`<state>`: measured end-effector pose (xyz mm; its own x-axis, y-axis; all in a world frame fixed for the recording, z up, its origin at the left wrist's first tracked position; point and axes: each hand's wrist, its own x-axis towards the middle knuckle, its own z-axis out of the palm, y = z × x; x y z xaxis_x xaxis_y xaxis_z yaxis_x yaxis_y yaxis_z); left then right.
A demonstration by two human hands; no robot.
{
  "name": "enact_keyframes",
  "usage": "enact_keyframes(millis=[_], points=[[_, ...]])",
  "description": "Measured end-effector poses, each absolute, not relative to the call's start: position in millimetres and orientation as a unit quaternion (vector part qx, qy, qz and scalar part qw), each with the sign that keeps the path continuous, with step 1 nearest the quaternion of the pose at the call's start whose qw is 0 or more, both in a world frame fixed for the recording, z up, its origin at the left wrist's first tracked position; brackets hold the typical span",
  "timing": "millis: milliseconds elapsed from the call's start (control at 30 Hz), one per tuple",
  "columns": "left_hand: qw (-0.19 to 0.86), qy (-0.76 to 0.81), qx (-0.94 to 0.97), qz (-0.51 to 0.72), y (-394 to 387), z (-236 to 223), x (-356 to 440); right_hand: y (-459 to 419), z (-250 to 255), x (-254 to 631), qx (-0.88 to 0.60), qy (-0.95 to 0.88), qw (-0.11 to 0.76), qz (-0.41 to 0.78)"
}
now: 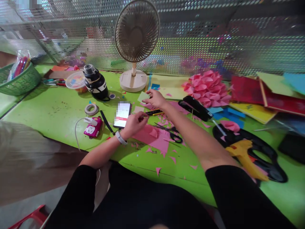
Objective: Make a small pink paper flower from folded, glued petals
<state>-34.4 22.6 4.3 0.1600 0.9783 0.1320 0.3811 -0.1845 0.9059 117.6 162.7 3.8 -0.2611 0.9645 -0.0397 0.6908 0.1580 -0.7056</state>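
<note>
My right hand [155,100] is reached forward, its fingertips closed on a small pale green paper square [143,96]. My left hand [134,124] has its fingers pinched together; anything between them is too small to make out. Just beyond those fingertips lies a black and yellow cutter knife [154,112]. A phone [122,115] with a lit screen is beside my left hand. Pink paper [158,143] with cut scraps lies under and right of it, and black-handled scissors [175,137] rest on the scraps.
A white fan [133,80] stands at the back, near a black bottle [96,86]. Tape [91,109] and a magenta power bank [93,128] sit left. Toward the right are a pink paper flower [207,87], a black stapler [196,108] and a yellow glue gun [247,159].
</note>
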Motion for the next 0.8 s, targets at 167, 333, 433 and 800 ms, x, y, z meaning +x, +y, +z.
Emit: enact_keyframes(millis=[167, 333, 433, 800], points=[[0.512, 0.474, 0.47, 0.541, 34, 8, -37, 108, 29, 161, -0.437, -0.696, 0.253, 0.511], [0.705, 0.421, 0.403, 0.404, 28, -3, -28, 55, 44, 174, -0.411, -0.754, 0.161, 0.486], [0.721, 0.424, 0.356, 0.417, 24, -7, -22, 39, 40, 181, -0.457, -0.774, 0.192, 0.393], [0.794, 0.385, 0.255, 0.396, 8, 3, -16, 6, 0, 193, -0.341, -0.85, 0.365, 0.167]])
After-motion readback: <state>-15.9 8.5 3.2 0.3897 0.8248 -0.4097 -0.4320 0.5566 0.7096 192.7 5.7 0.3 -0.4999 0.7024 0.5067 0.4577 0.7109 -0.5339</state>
